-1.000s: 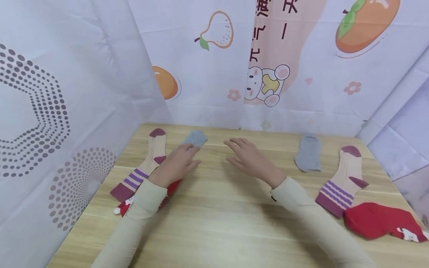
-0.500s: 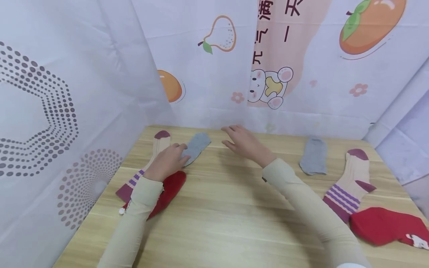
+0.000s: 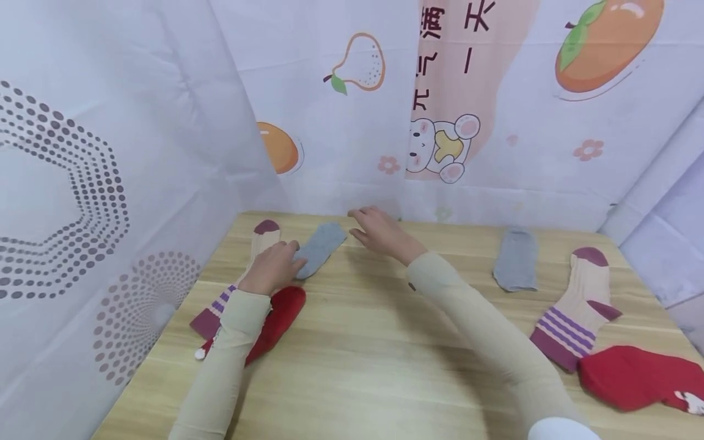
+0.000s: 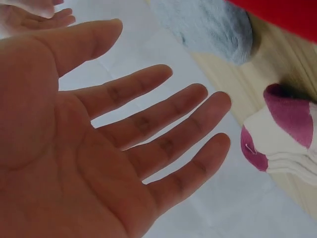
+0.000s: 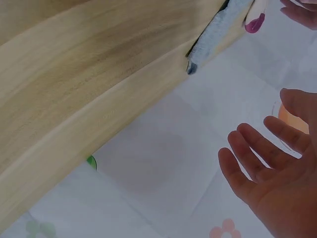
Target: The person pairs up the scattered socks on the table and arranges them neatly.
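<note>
My left hand (image 3: pixel 271 267) hovers over the cream sock with purple stripes (image 3: pixel 264 244) on the left, just beside the grey-blue sock (image 3: pixel 321 247). Its fingers are spread and hold nothing, as the left wrist view shows. Under the left forearm lies a red sock (image 3: pixel 283 318), partly covered by the sleeve. My right hand (image 3: pixel 382 232) is in the air near the table's back edge, to the right of that grey-blue sock. In the right wrist view its fingers are loosely bent, with nothing held.
On the right side of the wooden table (image 3: pixel 357 391) lie another grey sock (image 3: pixel 516 260), a second striped cream sock (image 3: pixel 574 305) and a second red sock (image 3: pixel 638 376). White printed curtains (image 3: pixel 330 153) border the table at the back and left.
My left hand has drawn back left off the left grey-blue sock, which now shows more fully. The right hand has shifted left and toward the back edge. The socks stay where they were.
</note>
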`<state>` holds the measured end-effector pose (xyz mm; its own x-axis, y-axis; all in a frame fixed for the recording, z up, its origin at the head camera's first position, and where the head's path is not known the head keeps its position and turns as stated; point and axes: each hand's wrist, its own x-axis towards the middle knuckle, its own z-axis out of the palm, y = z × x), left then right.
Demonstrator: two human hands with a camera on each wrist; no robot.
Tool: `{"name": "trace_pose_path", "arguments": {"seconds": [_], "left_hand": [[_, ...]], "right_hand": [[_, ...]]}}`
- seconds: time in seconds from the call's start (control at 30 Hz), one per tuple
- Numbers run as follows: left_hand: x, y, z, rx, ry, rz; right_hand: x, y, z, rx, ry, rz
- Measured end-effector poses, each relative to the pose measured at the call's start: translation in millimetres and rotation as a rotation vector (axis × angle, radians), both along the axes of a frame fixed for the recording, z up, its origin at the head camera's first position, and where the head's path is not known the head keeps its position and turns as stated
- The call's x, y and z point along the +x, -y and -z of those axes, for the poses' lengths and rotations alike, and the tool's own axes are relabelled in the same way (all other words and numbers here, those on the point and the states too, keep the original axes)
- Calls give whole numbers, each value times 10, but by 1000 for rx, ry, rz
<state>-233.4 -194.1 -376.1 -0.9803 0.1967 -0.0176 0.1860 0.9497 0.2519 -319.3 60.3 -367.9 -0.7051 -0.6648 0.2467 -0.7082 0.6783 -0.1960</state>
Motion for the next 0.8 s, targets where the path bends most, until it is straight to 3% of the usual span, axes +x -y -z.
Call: {"name": "trace_pose_path", "arguments": {"seconds": [0.23,0.57,0.8], "left_hand": [[-96,101,50,22,38,-33],[-118,168,150,16,37,-33],[-150,167,245,-42,-69,-31]], "right_hand": [[-223,223,84,37,50,-3],[-430,533,277,56,114,29],[-562,666,403,47,143,32]]}}
